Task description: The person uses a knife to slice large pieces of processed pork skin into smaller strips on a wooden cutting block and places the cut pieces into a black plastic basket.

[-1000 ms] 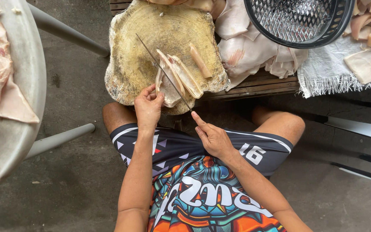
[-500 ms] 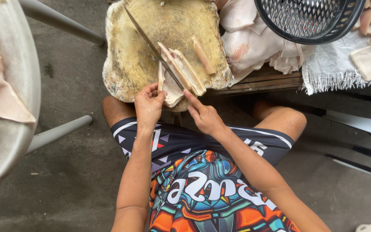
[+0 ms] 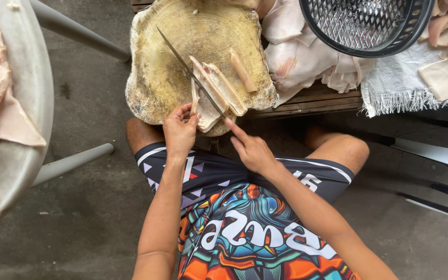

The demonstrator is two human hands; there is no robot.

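Pale, pinkish meat strips point(image 3: 214, 93) are being pinched shut at the near block point(image 3: 182, 62) edge by the left hand point(image 3: 180, 132); a long knife point(image 3: 190, 70) is being gripped by the right hand's point(image 3: 252, 150) closed fingers.

Grey concrete floor point(image 3: 79, 218), wooden bench point(image 3: 307, 103), round metal table point(image 3: 27, 103)

A round wooden block point(image 3: 182, 67) sits on a slatted bench point(image 3: 307, 103), bearing pale meat strips point(image 3: 219, 88) just beyond the hands; skins point(image 3: 296, 46), basket point(image 3: 364, 26) and cloth point(image 3: 395, 83) lie rightward.
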